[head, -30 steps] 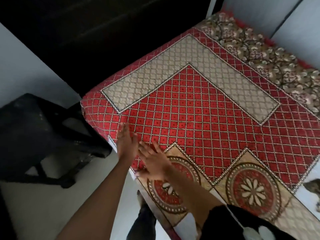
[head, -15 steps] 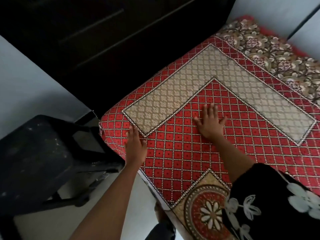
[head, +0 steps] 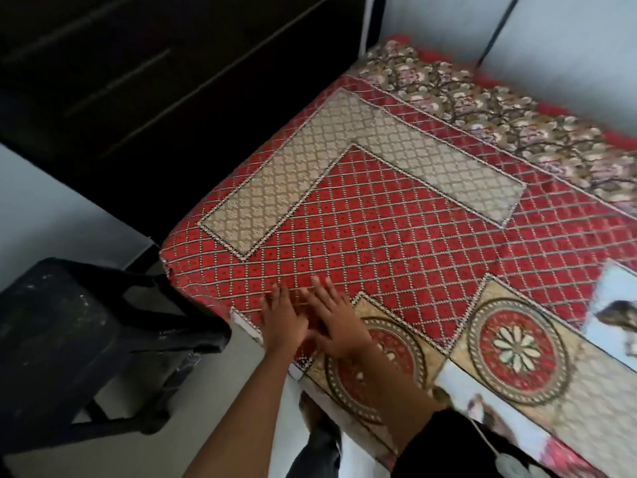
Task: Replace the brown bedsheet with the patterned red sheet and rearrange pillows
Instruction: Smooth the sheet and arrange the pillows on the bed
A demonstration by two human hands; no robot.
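Covering the bed top, the patterned red sheet [head: 396, 236] lies spread flat, its near edge directly under both hands. Left hand [head: 283, 320] and right hand [head: 336, 327] rest side by side, thumbs touching, fingers straight and slightly spread, palms pressed on the sheet, gripping nothing.

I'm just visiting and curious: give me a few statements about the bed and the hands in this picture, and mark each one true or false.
1. Both hands, left hand and right hand, lie flat on the patterned red sheet. True.
2. The right hand grips a pillow. False: it holds nothing.
3. A black plastic chair stands beside the bed's corner. True.
4. The hands rest at the far edge by the wall. False: they are at the near edge.
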